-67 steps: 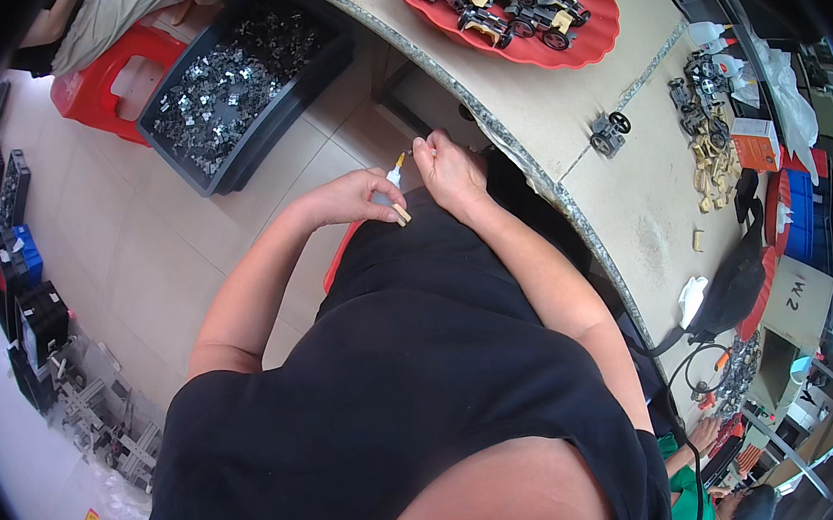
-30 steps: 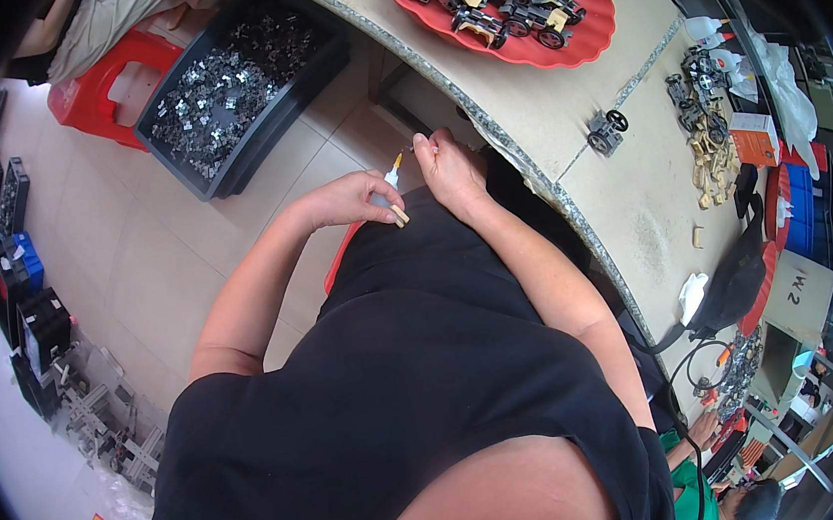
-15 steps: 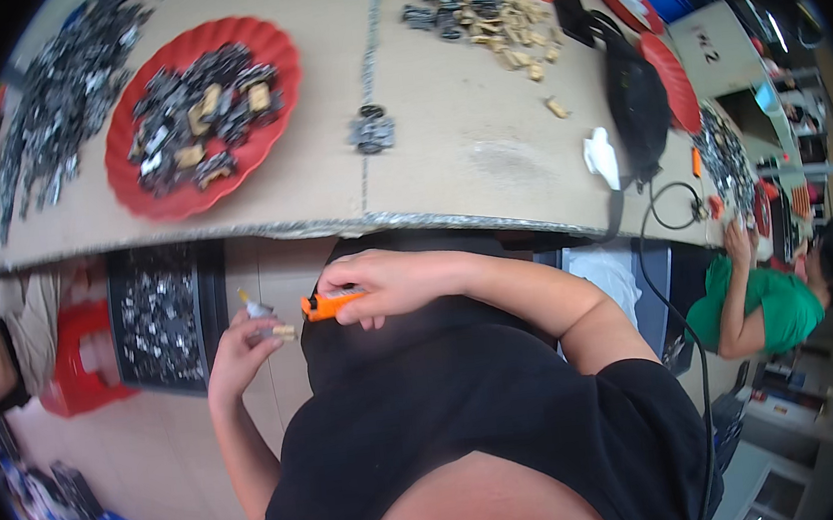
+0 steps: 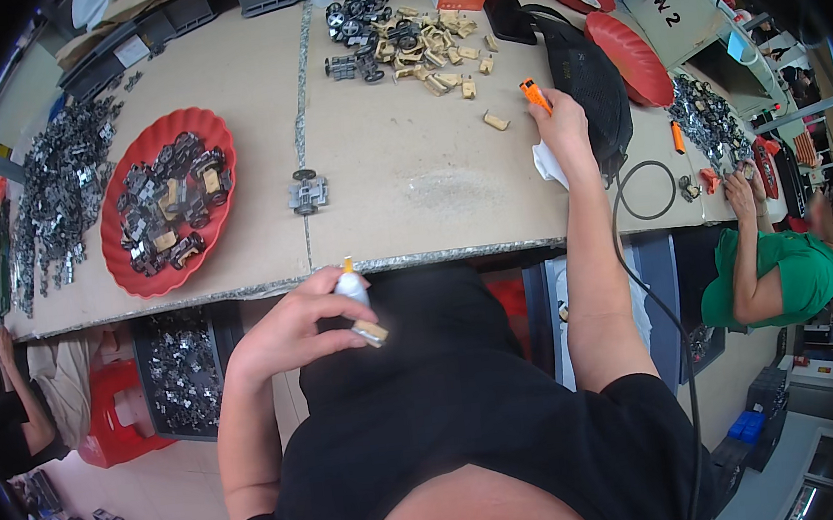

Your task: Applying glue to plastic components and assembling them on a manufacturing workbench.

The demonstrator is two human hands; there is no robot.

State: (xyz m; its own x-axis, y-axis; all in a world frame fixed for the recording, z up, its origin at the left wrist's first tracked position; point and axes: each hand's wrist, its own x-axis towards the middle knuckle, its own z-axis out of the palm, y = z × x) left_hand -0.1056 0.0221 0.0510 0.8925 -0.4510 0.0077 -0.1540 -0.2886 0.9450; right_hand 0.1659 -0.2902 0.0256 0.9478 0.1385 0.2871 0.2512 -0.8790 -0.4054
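**Right hand out on the table, left hand at the table edge with bottle**

Since half a second back, right hand [image 4: 558,126] has left the body and reached far right across the table [image 4: 411,200], taking the orange tool [image 4: 532,94] with it; camera view has also tipped so more of the tabletop shows

Right arm nearly straight, forearm running up from the near edge, wrist over a white cloth [image 4: 550,165], just beside a black bag [image 4: 584,73]. Fingers curled shut on the orange tool, its tip poking out past the far side of the hand. Small tan piece [image 4: 495,121] lies just left of that hand

Left hand [image 4: 293,327] held close to the body, just near of the table edge, elbow bent, forearm coming up from lower left. Fingers wrapped closed around a small white bottle [image 4: 350,286] with orange-yellow nozzle pointing far. Same hand pinches a small tan part [image 4: 370,334] at the fingertips, just right of the bottle base

Left on the table: red tray [image 4: 125,250] with dark and tan parts. Small wheeled assembly [image 4: 306,191] sits alone mid-table, well apart from both hands. Pile of tan and black parts [image 4: 406,45] at far centre. Black bin of metal parts [image 4: 181,368] under the table, left of the left hand. Another person in a green shirt [image 4: 788,269] at the far right
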